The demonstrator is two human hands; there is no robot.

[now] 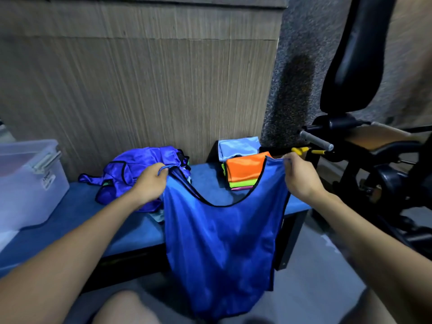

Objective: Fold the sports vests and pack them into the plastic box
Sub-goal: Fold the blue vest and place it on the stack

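both arms reach forward; left hand (149, 181) and right hand (300, 177) each pinch a shoulder strap of the blue vest (222, 242), hanging over the bench's (77, 206) near edge; far left, the box (28, 181), contents unclear

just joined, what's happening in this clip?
A person is holding up a blue vest by its shoulder straps, one in the left hand and one in the right hand, so that it hangs in front of a blue bench. A purple heap of unfolded vests lies on the bench, with a folded stack to its right. The plastic box stands at the left.
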